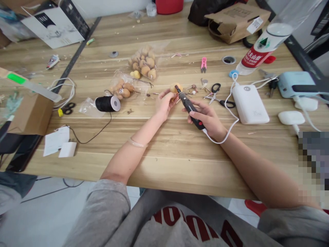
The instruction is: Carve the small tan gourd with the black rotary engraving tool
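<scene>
My right hand is closed around a black rotary tool with a red button and a white cord. The tool's tip meets, or nearly meets, a round yellow-tan piece, like those in the bags. My left hand pinches that piece from the near side, partly hiding it. Just beyond and to the right lie several small tool bits and black-handled scissors. The tool's cord runs toward a white power bank.
Clear bags of round tan pieces and oval brown ones lie beyond my left hand. A black thread spool sits to the left, pink snips farther back. At right stand a large bottle and a light-blue device.
</scene>
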`<state>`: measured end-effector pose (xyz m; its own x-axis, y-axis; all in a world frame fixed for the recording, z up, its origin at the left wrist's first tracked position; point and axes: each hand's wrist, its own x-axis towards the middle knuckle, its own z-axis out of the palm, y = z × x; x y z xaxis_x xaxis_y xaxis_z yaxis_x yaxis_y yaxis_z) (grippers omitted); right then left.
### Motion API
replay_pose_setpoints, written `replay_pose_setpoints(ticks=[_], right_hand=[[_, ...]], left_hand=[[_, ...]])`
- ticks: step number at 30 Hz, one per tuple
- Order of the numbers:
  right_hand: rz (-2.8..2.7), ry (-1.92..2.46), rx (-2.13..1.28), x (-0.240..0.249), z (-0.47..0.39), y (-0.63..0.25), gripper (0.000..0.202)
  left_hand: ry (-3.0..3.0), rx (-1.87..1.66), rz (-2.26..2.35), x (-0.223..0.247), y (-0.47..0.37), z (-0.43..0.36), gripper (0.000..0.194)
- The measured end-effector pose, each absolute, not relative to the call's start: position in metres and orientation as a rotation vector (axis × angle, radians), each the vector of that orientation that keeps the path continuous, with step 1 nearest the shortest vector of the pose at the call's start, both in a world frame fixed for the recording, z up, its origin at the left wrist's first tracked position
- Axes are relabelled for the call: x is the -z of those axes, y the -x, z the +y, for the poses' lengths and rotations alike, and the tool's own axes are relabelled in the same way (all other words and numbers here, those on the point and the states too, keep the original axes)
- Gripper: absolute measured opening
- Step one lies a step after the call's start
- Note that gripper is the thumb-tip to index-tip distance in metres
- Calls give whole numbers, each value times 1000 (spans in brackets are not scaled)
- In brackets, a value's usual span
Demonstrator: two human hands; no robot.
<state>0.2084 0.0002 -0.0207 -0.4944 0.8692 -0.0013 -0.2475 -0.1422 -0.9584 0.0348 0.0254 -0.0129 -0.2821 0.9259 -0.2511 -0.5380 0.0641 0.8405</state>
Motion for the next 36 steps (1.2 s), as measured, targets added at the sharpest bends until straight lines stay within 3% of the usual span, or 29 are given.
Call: replay_pose_setpoints(ticks=[36], right_hand=[[-1298, 724, -1760, 19, -1, -209, 46]], left_hand=[[-571, -1478, 1096, 19, -35, 23, 16]])
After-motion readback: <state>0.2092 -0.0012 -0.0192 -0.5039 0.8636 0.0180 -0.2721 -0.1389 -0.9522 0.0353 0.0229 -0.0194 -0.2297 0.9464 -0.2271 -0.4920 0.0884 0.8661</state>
